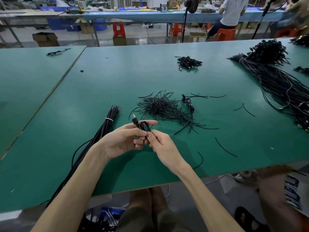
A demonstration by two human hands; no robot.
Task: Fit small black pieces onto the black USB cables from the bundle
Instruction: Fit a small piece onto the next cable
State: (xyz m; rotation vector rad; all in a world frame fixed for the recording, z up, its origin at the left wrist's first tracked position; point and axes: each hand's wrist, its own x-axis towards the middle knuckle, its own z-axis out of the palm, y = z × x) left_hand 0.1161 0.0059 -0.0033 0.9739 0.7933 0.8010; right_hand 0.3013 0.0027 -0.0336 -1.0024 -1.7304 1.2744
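Head view, the only one. A person sits at the green tabletop (100, 91) with both hands raised just above it, near the front edge.

The left hand (123, 139) grips a black USB cable (144, 127) folded into a short coil. Its fingers curl under the loops and the forefinger lies straight across the top, likely to stop the loops springing apart. The plug (134, 118) sticks out up-left past the grip, clear of where a wrap would go. The right hand (161, 145) pinches the near end of the same coil, thumb tip against the left thumb. Can't tell whether a small piece is already between the right fingers: black on black, too small.

The pile of small black pieces (160, 106) lies just beyond the hands, slightly right, an easy reach for the right hand to grab one and fit it. Stray pieces (225, 148) are scattered to the right.

The bundle (107, 129), cinched by a white band (109, 119), lies left of the left hand, its tail running off the near edge. That reads as the supply side.

One coiled cable (189, 104) sits just beside the pile. A small heap of coiled cables (189, 61) sits farther back, probably the done stack, kept apart from the supply. A bigger bundle (275, 84) is at far right, well apart.

Judged step: the coil is held tight, ready for binding. The next move calls for the left hand to hold the coil alone while the right fetches a piece.
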